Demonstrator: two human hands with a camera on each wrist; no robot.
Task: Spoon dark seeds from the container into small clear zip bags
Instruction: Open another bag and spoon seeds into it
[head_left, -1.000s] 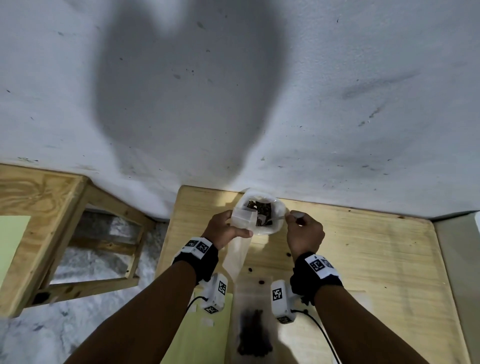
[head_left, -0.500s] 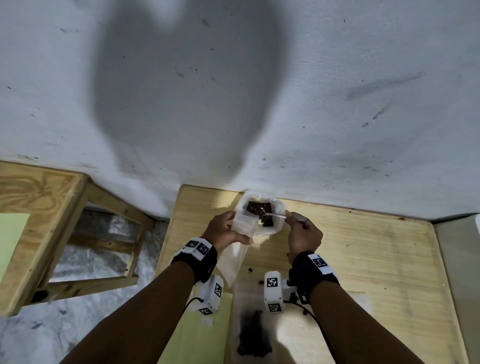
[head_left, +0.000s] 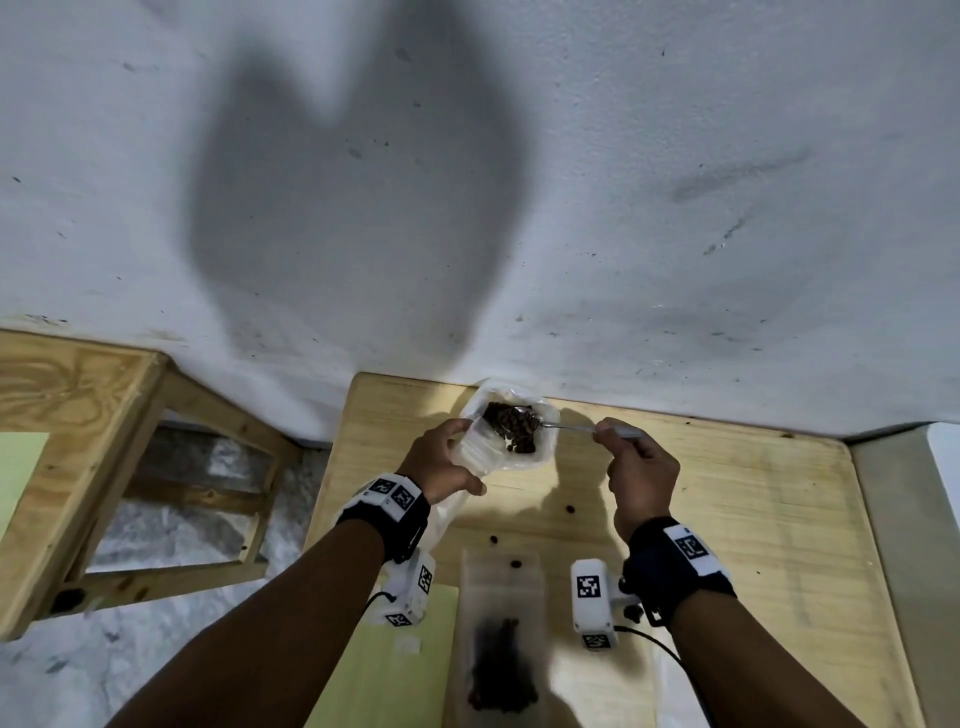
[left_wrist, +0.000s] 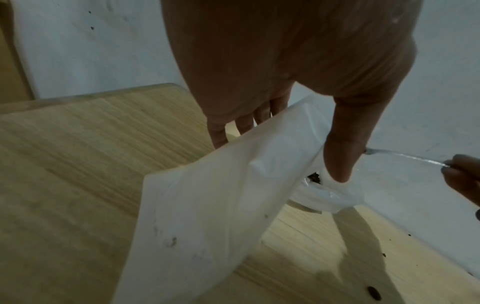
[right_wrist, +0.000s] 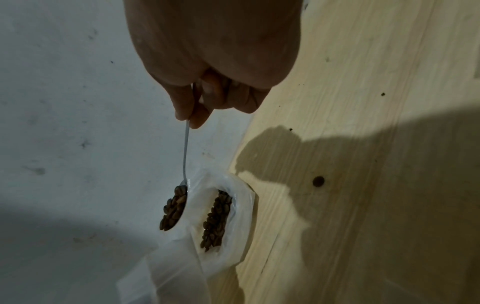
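A plastic-lined container (head_left: 540, 452) of dark seeds (head_left: 514, 428) stands at the table's far edge by the wall. My left hand (head_left: 441, 462) holds a small clear zip bag (head_left: 470, 452) just left of the container, thumb and fingers pinching the bag's top (left_wrist: 298, 144). My right hand (head_left: 639, 467) pinches the handle of a thin metal spoon (head_left: 566, 427). The spoon's bowl (right_wrist: 174, 207) is heaped with seeds and hovers at the container's opening (right_wrist: 215, 222). The empty bag (right_wrist: 161, 277) hangs beside it.
A filled clear bag (head_left: 498, 649) lies flat on the wooden table (head_left: 753, 519) near me, between my wrists. A few loose seeds (head_left: 570, 509) are scattered on the wood. A green sheet (head_left: 395, 675) lies at the front left. The white wall (head_left: 675, 260) rises directly behind the container.
The spoon, which was down in the container, has come up loaded with seeds, and my right hand has drawn back to the right. My left hand still holds the bag beside the container.
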